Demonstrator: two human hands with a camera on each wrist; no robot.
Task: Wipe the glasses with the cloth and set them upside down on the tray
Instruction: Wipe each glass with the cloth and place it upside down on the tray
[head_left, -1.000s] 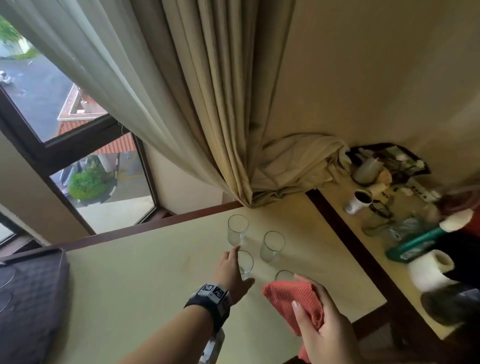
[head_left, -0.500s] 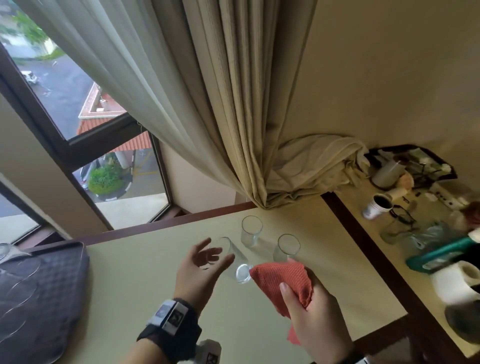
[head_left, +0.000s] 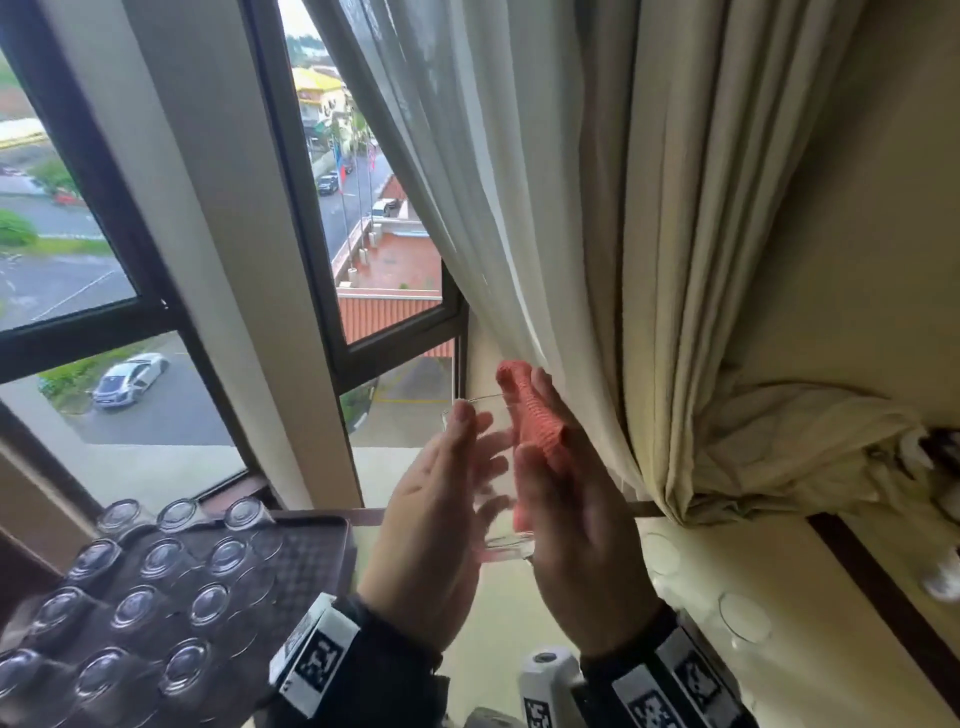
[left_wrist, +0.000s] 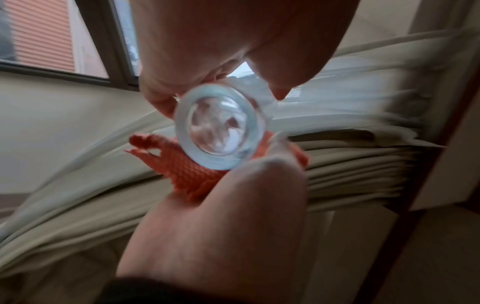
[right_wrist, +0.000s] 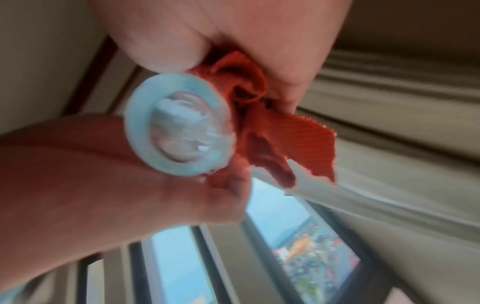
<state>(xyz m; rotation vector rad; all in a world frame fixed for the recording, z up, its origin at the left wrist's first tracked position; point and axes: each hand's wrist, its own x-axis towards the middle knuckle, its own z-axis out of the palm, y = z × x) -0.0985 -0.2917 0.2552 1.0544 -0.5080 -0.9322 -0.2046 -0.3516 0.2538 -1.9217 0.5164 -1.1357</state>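
The window (head_left: 171, 218) and the cream curtain (head_left: 649, 234) fill the upper part of the head view; the table (head_left: 810, 613) lies below them. At lower left, the dark tray (head_left: 317, 545) carries rows of glasses (head_left: 150, 608) set base up (upside down). Three further glasses (head_left: 743, 617) stand on the table to the right of the hands, rims up.

Both hands are raised in front of the window. The left hand (head_left: 436, 525) grips one clear glass (head_left: 493, 467), fingers on its wall, rim uppermost and base toward the wrists. The right hand (head_left: 576, 530) holds the orange-red cloth (head_left: 535, 421) pressed flat against the side of this glass, fingers extended along it and thumb closed on the cloth. The cloth reaches above the rim; whether any of it enters the glass cannot be told.

Both wrist views show the thick round base of the glass (left_wrist: 221, 127) (right_wrist: 176, 127) between the two hands, with bunched cloth (left_wrist: 187, 170) (right_wrist: 272, 127) touching it. Both views are blurred.
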